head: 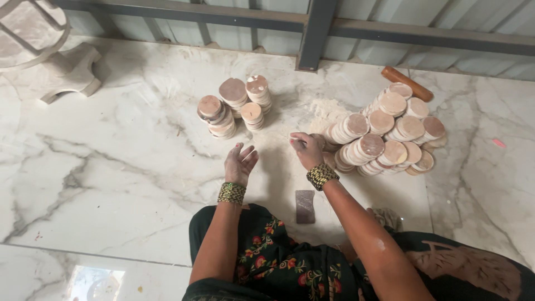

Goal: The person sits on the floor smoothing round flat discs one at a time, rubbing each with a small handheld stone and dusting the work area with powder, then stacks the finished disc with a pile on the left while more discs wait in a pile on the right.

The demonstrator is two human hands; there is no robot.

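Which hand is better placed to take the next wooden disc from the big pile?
Probably the right hand: it already rests against the pile of wooden discs. The left hand hovers open, apart from it.

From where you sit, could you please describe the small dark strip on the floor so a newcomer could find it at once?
Start at the white marble floor and find the big heap of wooden discs on the right. Just in front of the seated person's knees, below the right hand, lies the strip. It is the only flat, dark purplish rectangle; everything nearby is round and pale.

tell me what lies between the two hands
Head view: only bare dusty marble floor between left hand and right hand.
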